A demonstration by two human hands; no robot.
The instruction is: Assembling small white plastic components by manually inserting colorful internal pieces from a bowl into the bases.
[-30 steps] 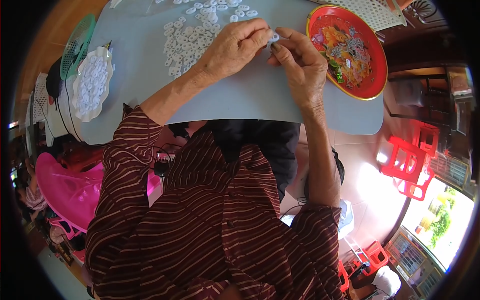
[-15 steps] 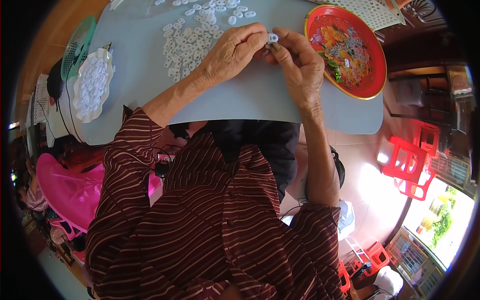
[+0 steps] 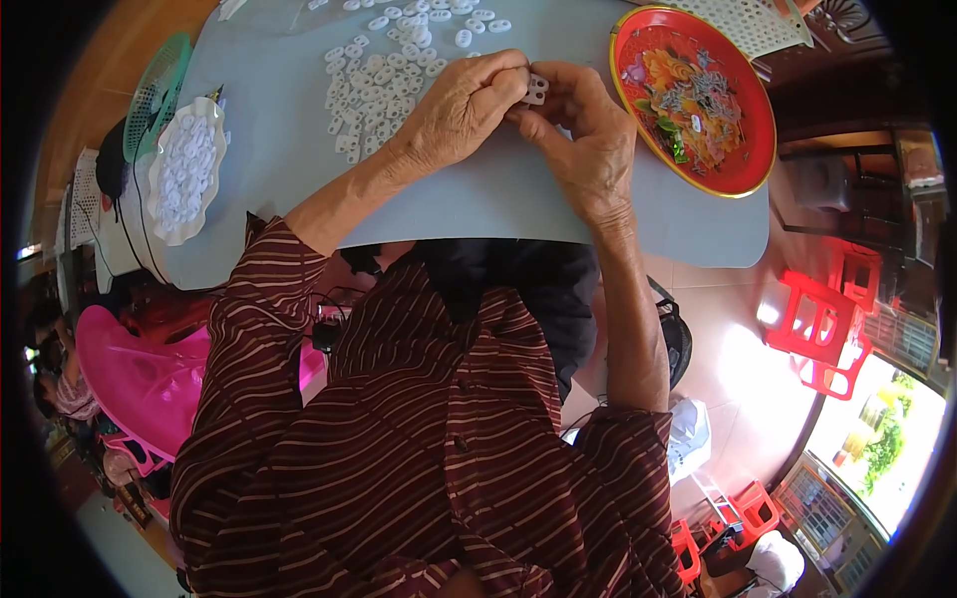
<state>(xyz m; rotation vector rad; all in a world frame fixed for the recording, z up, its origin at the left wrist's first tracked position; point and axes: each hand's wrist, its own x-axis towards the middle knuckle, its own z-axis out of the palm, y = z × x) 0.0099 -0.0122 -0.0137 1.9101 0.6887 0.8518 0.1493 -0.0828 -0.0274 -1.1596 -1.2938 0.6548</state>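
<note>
A small white plastic piece with dark holes [image 3: 537, 91] sits at the fingertips of both hands, above the grey table [image 3: 459, 204]. My left hand [image 3: 461, 108] pinches it from the left, fingers curled. My right hand [image 3: 593, 140] has its fingers bent round its right side, the thumb just below it. Part of the piece is hidden by the fingers. Beyond my left hand, many loose oval white pieces with two holes [image 3: 374, 95] are spread out. To the right stands a red round tray with a gold rim [image 3: 755, 159], holding small grey metallic bits and a single white piece.
A scalloped white dish [image 3: 179, 234] heaped with white pieces is at the table's left, beside a green mesh basket [image 3: 150, 90]. A white perforated basket [image 3: 738, 25] lies past the tray. Red stools [image 3: 812, 319] and a pink chair [image 3: 140, 369] stand around.
My right thumb has moved down and left, off the front of the piece. The white piece is now turned, showing several holes, and sits slightly lower.
</note>
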